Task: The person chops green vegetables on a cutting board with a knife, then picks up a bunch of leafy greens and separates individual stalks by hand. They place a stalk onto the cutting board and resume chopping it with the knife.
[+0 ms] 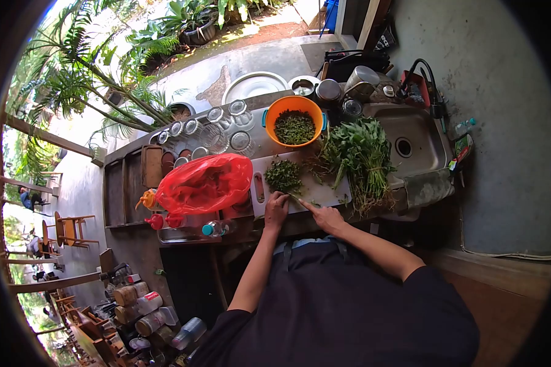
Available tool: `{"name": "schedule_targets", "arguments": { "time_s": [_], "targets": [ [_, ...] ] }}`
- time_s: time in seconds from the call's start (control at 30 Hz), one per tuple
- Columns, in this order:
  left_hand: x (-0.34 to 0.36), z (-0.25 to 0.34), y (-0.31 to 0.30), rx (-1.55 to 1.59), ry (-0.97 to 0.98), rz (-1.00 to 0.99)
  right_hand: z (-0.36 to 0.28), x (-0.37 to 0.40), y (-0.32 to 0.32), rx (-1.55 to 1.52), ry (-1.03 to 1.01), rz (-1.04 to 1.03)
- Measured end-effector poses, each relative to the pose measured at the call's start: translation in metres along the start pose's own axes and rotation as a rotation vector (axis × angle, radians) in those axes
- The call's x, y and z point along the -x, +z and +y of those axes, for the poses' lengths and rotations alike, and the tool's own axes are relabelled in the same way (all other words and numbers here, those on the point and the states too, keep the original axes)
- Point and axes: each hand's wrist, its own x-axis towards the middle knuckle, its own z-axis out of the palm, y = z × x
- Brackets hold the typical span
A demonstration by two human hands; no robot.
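Note:
My right hand (pixel 326 218) is wrapped round the handle of a knife (pixel 302 202), low over the near edge of a white cutting board (pixel 330 194). Beside the blade tip, my left hand (pixel 277 209) rests at the board's edge with its fingers closed; what they pinch is too small to make out. A heap of chopped green leaves (pixel 283 176) lies just beyond the left fingers. To the right, a large bunch of leafy greens (pixel 364 153) with roots lies partly across the board. Behind the board stands an orange colander (pixel 278 111) holding more cut leaves.
A red plastic bag (pixel 205 183) is left of the board, with a capped bottle (pixel 219 228) in front of it. Several glass jars (pixel 242 142) stand behind the bag. On the right is a metal sink (pixel 419 125), with a cloth (pixel 431 188) on its front edge.

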Motion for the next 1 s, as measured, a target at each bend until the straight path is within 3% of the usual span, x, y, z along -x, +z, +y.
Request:
{"name": "schedule_targets", "arguments": {
  "time_s": [0.3,1.0],
  "targets": [
    [0.001,0.003,0.001,0.037,-0.052,0.016,0.007,-0.003,0.021,-0.024,-0.015,0.048],
    [0.002,-0.004,0.008,0.05,-0.076,0.007,-0.002,0.004,-0.036,-0.039,-0.056,-0.041]
  ]
}}
